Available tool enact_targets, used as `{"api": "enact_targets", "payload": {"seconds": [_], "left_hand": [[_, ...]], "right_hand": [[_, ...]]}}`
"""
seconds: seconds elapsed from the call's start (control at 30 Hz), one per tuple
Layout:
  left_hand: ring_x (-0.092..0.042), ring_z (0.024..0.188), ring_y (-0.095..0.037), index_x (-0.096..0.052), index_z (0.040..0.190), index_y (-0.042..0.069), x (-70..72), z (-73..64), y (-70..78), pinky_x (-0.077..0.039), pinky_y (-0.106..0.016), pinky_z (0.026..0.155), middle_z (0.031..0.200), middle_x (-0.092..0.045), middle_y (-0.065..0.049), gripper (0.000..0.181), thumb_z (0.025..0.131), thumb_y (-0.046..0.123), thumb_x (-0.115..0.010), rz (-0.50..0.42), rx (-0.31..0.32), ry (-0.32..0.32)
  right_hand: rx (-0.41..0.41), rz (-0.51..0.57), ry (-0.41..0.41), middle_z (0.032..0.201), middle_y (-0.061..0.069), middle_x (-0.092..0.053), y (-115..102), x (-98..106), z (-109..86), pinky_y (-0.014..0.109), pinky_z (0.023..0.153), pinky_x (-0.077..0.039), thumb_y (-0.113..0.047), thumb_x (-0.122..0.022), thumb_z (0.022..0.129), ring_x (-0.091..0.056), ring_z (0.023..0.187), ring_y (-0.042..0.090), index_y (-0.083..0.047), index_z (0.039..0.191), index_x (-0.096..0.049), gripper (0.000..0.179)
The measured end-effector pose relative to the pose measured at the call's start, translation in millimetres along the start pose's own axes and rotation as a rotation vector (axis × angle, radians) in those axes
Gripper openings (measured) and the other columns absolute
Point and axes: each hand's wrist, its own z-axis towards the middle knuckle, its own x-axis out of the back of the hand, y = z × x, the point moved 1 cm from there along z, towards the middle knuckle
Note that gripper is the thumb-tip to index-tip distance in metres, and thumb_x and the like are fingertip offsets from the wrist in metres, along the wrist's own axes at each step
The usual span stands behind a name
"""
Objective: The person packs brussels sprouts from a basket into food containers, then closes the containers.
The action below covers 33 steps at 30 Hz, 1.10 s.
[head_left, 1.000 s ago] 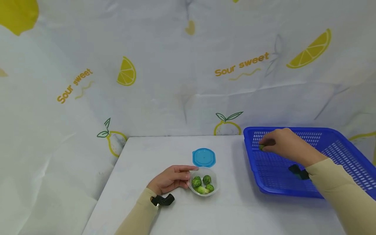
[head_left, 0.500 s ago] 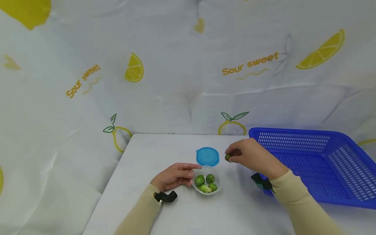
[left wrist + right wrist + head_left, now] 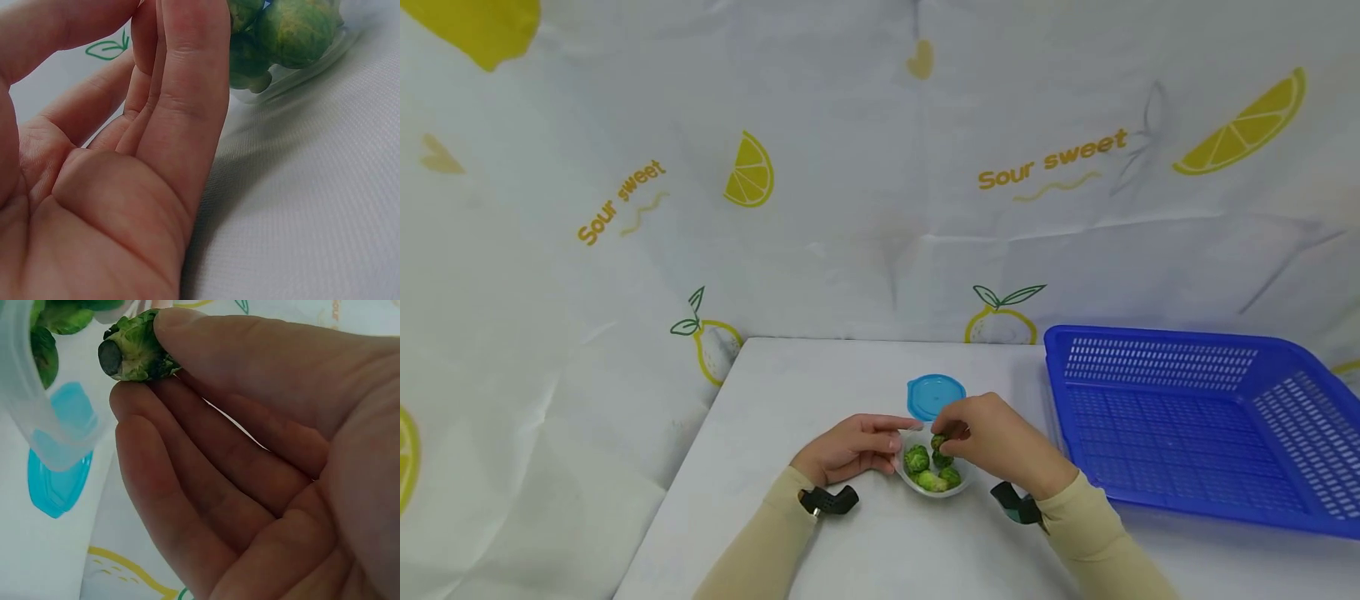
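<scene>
A small clear plastic container (image 3: 937, 493) stands on the table with several green Brussels sprouts (image 3: 917, 458) inside. My left hand (image 3: 850, 448) rests against its left side, index finger stretched along the far rim. In the left wrist view the fingers (image 3: 187, 112) reach up beside the container wall. My right hand (image 3: 1000, 437) is over the container's right side, pinching one Brussels sprout (image 3: 134, 350) between thumb and fingertips, its cut stem end showing in the right wrist view. A blue lid (image 3: 935, 395) lies just behind the container.
A large blue plastic basket (image 3: 1172, 492) stands at the right of the white table (image 3: 820, 375). Behind the table hangs a white backdrop (image 3: 850, 250) printed with lemons and lettering. Dark wrist camera mounts sit on both sleeves.
My right hand has moved left from over the basket to the container, carrying a Brussels sprout. The left hand stays at the container's side. The head view has shifted slightly.
</scene>
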Motion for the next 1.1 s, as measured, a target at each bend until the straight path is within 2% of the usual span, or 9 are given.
{"api": "enact_targets", "payload": {"seconds": [0.27, 0.5, 0.63, 0.9, 1.0, 1.1], "left_hand": [[-0.071, 0.085, -0.007, -0.053, 0.158, 0.002, -1.2, -0.5, 1.7, -0.064, -0.022, 0.082, 0.093, -0.072, 0.001, 0.053, 0.108, 0.011, -0.064, -0.007, -0.009, -0.025], [-0.071, 0.085, -0.008, -0.052, 0.159, 0.002, -0.7, -1.1, 1.3, -0.064, -0.021, 0.081, 0.092, -0.073, 0.001, 0.054, 0.107, 0.011, -0.065, -0.011, -0.003, -0.012], [-0.071, 0.084, -0.008, -0.053, 0.158, 0.002, -1.3, -1.9, 1.5, -0.064, -0.021, 0.081, 0.091, -0.073, 0.001, 0.056, 0.106, 0.013, -0.068, -0.017, 0.002, 0.001], [-0.071, 0.085, -0.008, -0.050, 0.160, 0.000, -2.9, -1.5, 2.1, -0.064, -0.021, 0.082, 0.092, -0.073, 0.002, 0.060, 0.105, 0.016, -0.069, -0.007, 0.003, 0.001], [-0.071, 0.085, -0.008, -0.051, 0.159, 0.001, -2.1, -1.0, 1.2, -0.064, -0.021, 0.082, 0.092, -0.073, 0.002, 0.058, 0.106, 0.015, -0.069, -0.008, -0.001, -0.003], [-0.071, 0.085, -0.008, -0.054, 0.158, 0.002, -0.3, 0.0, 0.0, -0.064, -0.022, 0.082, 0.092, -0.073, 0.001, 0.055, 0.106, 0.013, -0.067, -0.005, -0.011, -0.006]], "right_hand": [[-0.002, -0.026, -0.012, 0.091, -0.007, -0.077, 3, -10, 0.7, 0.025, 0.074, -0.060, -0.005, -0.084, 0.091, -0.068, 0.083, 0.003, -0.009, 0.105, -0.083, 0.015], [-0.008, -0.033, -0.041, 0.090, -0.006, -0.077, -1, -15, 2.8, 0.025, 0.074, -0.059, 0.001, -0.083, 0.088, -0.067, 0.083, 0.004, -0.010, 0.100, -0.083, 0.016], [0.015, -0.065, -0.039, 0.089, -0.006, -0.077, -1, -18, 4.2, 0.024, 0.073, -0.058, 0.001, -0.084, 0.087, -0.066, 0.082, 0.004, -0.010, 0.098, -0.083, 0.016], [0.008, -0.091, -0.045, 0.088, -0.005, -0.078, 1, -21, 4.1, 0.025, 0.072, -0.058, 0.001, -0.085, 0.087, -0.066, 0.080, 0.005, -0.010, 0.096, -0.083, 0.014], [-0.002, -0.100, -0.028, 0.089, -0.006, -0.078, 2, -19, 4.0, 0.026, 0.074, -0.059, -0.005, -0.085, 0.089, -0.067, 0.082, 0.005, -0.010, 0.099, -0.084, 0.011], [-0.016, -0.111, 0.028, 0.091, -0.006, -0.078, 5, -16, 4.8, 0.029, 0.075, -0.061, -0.012, -0.084, 0.093, -0.068, 0.083, 0.005, -0.010, 0.102, -0.085, 0.010]]}}
